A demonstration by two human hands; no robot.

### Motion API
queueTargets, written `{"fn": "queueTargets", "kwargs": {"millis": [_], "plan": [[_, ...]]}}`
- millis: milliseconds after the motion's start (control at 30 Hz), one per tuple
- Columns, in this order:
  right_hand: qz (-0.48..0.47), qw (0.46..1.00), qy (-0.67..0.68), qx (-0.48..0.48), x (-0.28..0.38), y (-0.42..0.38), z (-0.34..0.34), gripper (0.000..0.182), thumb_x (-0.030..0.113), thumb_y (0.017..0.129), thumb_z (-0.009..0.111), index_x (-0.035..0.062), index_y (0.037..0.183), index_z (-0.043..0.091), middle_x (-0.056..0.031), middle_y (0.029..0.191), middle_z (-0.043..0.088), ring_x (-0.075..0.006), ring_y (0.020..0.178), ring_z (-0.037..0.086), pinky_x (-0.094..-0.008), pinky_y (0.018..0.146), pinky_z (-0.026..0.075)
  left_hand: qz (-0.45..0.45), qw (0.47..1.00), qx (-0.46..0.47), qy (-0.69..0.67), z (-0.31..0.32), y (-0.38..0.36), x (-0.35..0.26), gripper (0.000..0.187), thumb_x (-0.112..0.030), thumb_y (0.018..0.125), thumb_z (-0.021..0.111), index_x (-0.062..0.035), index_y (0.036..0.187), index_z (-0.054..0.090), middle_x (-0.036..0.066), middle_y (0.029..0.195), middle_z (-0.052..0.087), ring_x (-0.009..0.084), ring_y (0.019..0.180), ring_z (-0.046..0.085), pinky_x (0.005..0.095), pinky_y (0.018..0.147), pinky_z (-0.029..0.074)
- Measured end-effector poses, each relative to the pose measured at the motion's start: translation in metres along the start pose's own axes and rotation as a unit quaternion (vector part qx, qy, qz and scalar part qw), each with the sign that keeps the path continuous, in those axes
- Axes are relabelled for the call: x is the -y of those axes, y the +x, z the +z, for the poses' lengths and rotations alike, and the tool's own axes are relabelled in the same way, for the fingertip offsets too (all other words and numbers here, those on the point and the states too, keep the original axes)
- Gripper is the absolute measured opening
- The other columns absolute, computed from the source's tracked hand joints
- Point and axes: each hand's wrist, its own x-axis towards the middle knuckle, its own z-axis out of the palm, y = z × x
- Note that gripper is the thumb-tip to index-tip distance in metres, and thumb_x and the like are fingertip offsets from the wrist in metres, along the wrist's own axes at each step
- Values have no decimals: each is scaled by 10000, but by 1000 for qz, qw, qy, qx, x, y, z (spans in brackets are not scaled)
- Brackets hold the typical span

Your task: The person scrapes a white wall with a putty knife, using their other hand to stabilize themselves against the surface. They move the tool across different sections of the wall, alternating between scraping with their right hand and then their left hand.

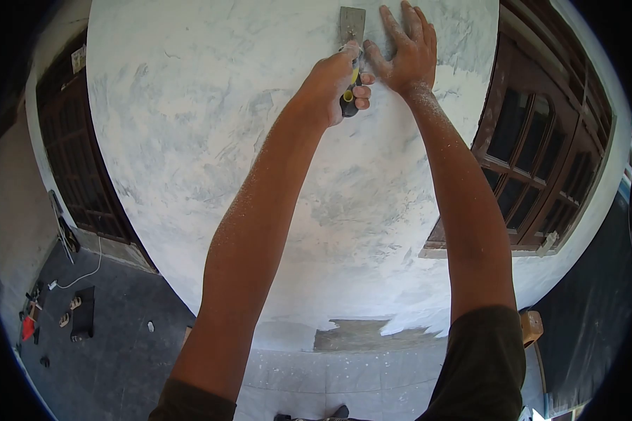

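Note:
My left hand (336, 84) is closed around the black and yellow handle of a putty knife (352, 24), high on the wall. Its flat metal blade points up and lies against or very close to the wall surface. Just to the right, my right hand (409, 59) rests with spread fingers on the wall, holding nothing. White dust covers both hands and forearms. The wall (211, 140) is coated in patchy white and grey filler, with a bare grey strip near its foot.
A brown wooden window (534, 140) is set in the wall at right, and a dark wooden door (84, 161) stands at left. Sandals (70, 312), a white cable (84, 277) and several tools lie on the dark floor (137, 351). Light tiles run below the wall.

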Motion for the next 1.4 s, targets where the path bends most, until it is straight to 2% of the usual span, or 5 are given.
{"fn": "queueTargets", "kwargs": {"millis": [100,233,300,867,1400], "plan": [[5,1000,-7,3,1,0,-1,733,399,835,683,131,1493,501,-223,1602,344,-413,1491,274,-549,1216,218,17,1000,-7,-11,5,-1,0,265,-406,1081,448,-145,1095,404,23,747,482,74,502,364,238,463,339],[11,1000,3,12,2,1,-4,740,401,836,681,137,1501,493,-220,1606,340,-402,1497,271,-545,1223,209,-23,1000,3,19,-7,-8,9,286,-402,1082,448,-122,1095,388,24,748,479,66,513,367,233,454,337],[8,1000,8,8,2,2,-4,741,403,833,683,137,1498,498,-221,1603,345,-403,1495,273,-545,1223,209,10,1000,5,3,-2,3,-1,293,-408,1084,446,-121,1077,389,25,740,479,66,512,367,234,446,333],[4,1000,12,-1,2,0,-4,717,412,840,678,124,1477,521,-224,1596,350,-406,1490,277,-544,1221,214,5,1000,-21,1,2,-17,16,243,-386,1084,445,-146,1098,408,17,757,481,62,517,372,226,460,329],[9,1000,14,7,1,0,-1,734,408,835,683,132,1492,506,-219,1611,331,-408,1498,260,-536,1229,196,21,1000,4,-7,4,10,-15,236,-357,1091,430,-127,1131,392,22,787,497,57,525,380,213,446,343]]}}
